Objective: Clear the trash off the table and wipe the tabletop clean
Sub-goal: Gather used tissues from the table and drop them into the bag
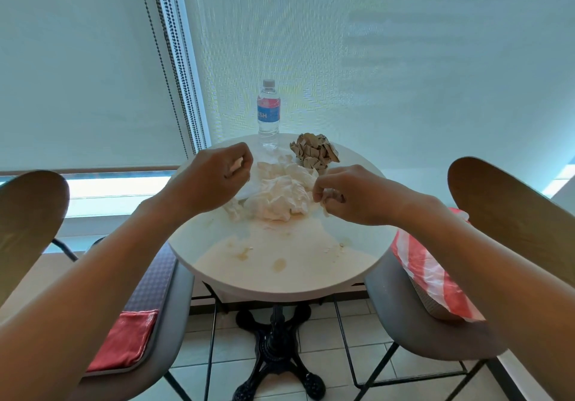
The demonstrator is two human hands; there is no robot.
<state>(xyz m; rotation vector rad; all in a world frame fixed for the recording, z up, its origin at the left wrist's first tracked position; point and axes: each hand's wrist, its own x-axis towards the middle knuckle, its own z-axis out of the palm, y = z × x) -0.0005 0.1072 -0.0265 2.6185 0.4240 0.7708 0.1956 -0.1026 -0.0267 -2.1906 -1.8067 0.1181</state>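
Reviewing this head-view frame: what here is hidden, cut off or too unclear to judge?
- Left hand: curled fingers hide most of the white scrap it pinches.
- Right hand: small bits in its fingertips, too small to identify.
- Bottle label: blurred, only partly readable.
- Striped bag: partly hidden by the right forearm.
- Red cloth: partly hidden by the left forearm.

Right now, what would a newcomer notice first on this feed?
Two hands, the left hand and right hand, pinch scraps over a heap of crumpled white tissues mid-table. Behind it stand a water bottle and a brown paper wad. Brownish stains mark the round white table near its front edge.
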